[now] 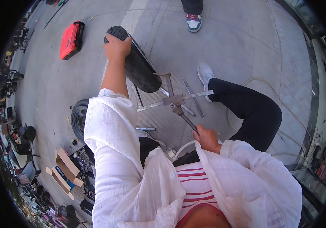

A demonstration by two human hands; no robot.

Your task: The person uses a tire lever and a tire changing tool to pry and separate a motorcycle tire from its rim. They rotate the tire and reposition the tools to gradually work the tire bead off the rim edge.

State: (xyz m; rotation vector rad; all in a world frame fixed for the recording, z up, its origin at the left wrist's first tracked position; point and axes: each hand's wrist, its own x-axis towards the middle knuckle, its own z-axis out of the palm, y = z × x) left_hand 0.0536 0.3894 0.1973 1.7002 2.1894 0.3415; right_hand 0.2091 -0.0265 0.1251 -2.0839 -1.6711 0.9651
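Observation:
A black treaded tyre (pixel 140 70) stands tilted on a metal stand in front of me. My left hand (pixel 118 47) is wrapped over its far end. Closer to my body is a metal tyre-changing tool (pixel 174 100), with a toothed bar crossing its clamp block and a hooked arm by the tyre's near end. My right hand (pixel 207 138) is closed around the tool's dark lever handle (pixel 188 122). Two long metal bars (pixel 193 97) lie on the ground right of the tool. Part of the stand is hidden behind the tyre.
A red case (pixel 71 40) lies at the far left. Another wheel (pixel 80 119) is beside my left sleeve, near an open cardboard box (pixel 66 173). A pale hose (pixel 280 98) curls at right. Another person's shoe (pixel 193 22) stands at the top. Parked scooters (pixel 22 144) line the left.

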